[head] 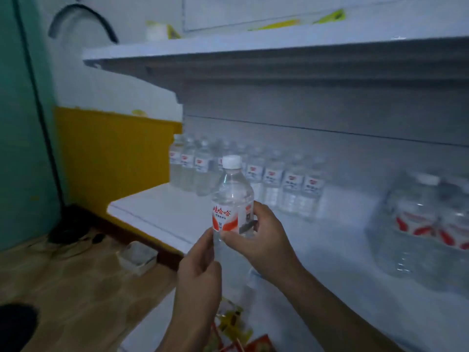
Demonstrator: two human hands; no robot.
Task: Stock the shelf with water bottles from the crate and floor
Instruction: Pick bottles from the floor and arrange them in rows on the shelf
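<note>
Beyond the hands, at the back of the white shelf (pixel 162 212), a row of small bottles (pixel 253 174) stands upright against the grey back panel, running from up-left of the hands to up-right of them. Further right of the right hand, a wrapped pack of bottles (pixel 421 224) sits on the same shelf, blurred. An upper shelf (pixel 253 59) overhangs above the hands. Left of the hands a yellow panel (pixel 111 161) meets the shelf's end, and below-left a clear container (pixel 138 255), possibly plastic, lies on the wooden floor (pixel 88 288). Under the wrists, red and yellow packets (pixel 236 326) lie on a lower level. The water bottle (pixel 232 199) is upright between both hands, over the shelf's front part: the right hand (pixel 264 235) curls round its label from the right, and the left hand (pixel 200 270) pinches its lower body from the left. Bare shelf surface lies between the held bottle and the row, and between the row and the pack; the shelf's front edge runs just left of the left hand.
</note>
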